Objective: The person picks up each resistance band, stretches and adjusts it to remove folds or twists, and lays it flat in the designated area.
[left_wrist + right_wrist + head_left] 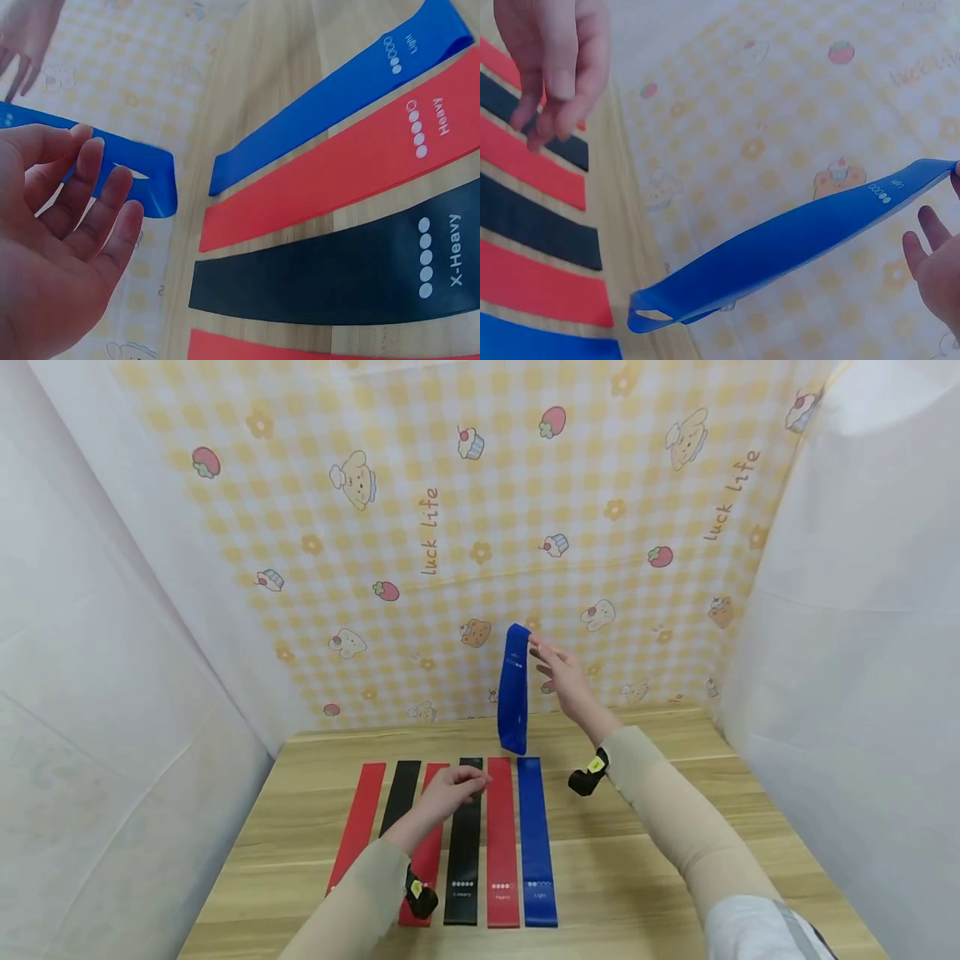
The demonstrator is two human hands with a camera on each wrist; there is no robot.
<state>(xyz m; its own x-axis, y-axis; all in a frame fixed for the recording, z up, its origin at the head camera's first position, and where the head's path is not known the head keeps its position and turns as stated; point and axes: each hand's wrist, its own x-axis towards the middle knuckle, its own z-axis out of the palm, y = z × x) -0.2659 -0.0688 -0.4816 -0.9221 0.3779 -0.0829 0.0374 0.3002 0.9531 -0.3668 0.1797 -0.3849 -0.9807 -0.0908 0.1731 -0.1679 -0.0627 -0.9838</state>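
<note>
My right hand (564,678) pinches the top end of a blue resistance band loop (513,693), which hangs down in front of the patterned backdrop. In the right wrist view this band (780,244) shows "Light" print near the pinched end and a slightly parted loop at its lower end. Over the row of flat bands, my left hand (457,783) hovers with fingers loosely bent and nothing in them. The left wrist view shows the left hand's fingers (101,195) overlapping the hanging band, apart from it in the head view.
On the wooden table (637,860) lie several flat bands side by side: a blue Light band (536,835), a red Heavy band (501,843), a black X-Heavy band (463,852), and further red and black ones leftward. A yellow checked cloth (450,527) hangs behind, white sheets at both sides.
</note>
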